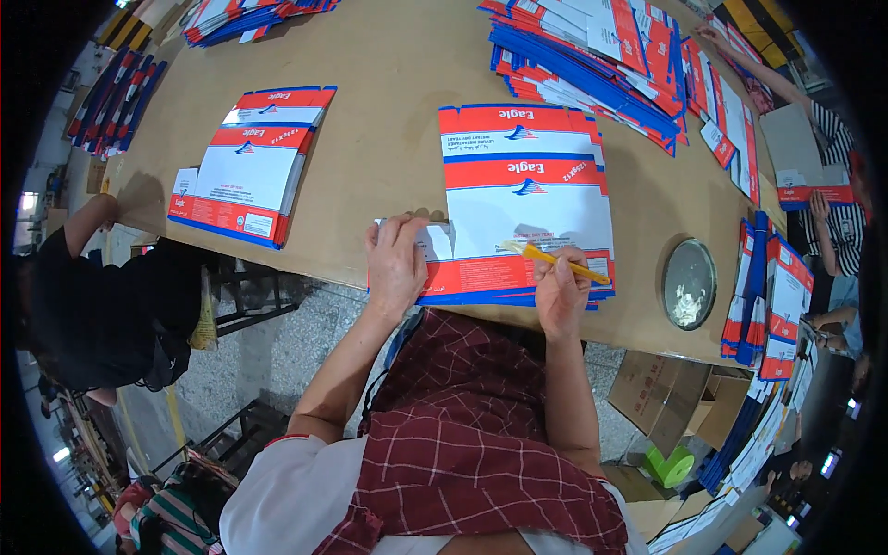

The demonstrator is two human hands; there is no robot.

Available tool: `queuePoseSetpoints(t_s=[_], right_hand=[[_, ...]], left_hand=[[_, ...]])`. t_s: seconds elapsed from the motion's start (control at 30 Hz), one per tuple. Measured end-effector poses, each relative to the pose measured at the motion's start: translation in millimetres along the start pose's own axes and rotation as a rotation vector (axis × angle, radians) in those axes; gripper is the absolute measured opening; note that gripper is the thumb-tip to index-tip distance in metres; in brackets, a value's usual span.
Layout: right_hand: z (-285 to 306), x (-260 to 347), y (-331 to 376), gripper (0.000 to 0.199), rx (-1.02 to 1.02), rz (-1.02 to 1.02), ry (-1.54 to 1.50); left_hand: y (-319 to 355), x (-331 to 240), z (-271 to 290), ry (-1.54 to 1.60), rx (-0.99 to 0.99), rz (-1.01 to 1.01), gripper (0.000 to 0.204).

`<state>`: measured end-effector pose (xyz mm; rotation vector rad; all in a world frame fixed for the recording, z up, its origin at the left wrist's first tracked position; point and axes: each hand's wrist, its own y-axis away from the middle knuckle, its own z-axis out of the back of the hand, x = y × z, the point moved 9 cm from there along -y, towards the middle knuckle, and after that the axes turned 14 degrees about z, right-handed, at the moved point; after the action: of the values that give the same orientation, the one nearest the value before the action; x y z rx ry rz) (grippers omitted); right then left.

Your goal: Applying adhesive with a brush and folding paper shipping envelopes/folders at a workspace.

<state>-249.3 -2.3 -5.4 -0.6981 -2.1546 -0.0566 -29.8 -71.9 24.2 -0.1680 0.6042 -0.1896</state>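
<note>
In front of me a stack of flat printed cartons (527,222), white with red bands and blue edges, lies at the table's near edge. My left hand (398,264) rests on the small side flap at its left, fingers laid over it and holding nothing. A yellow-handled brush (564,265) is pinched in my right hand (561,291). Its pale bristle end points left, just over the lower part of the top carton; whether it touches the card I cannot tell. Right of the stack stands a round dish (675,254) with a white paste (687,303) in it.
A second carton stack (250,176) lies to the left on the brown table (388,102). Larger piles (592,65) fill the far right, and more cartons (786,296) line the right edge. People work on both sides. Cardboard boxes (661,393) stand below the table at right.
</note>
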Motion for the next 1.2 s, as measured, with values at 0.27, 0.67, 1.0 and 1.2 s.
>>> queuePoseSetpoints(t_s=[0.27,0.67,1.0,1.2], right_hand=[[-34,-16,9,0.009,0.115,-0.202,0.413],[15,131,-6,0.008,-0.225,0.431,0.702],[191,251,14,0.025,-0.535,0.253,1.549],[190,246,4,0.023,-0.381,0.245,1.799]], left_hand=[[2,12,10,0.228,-0.054,0.019,0.022],[9,19,17,0.173,-0.109,-0.035,0.025],[5,3,9,0.253,-0.103,-0.011,0.024],[6,2,8,0.237,-0.116,-0.022,0.023]])
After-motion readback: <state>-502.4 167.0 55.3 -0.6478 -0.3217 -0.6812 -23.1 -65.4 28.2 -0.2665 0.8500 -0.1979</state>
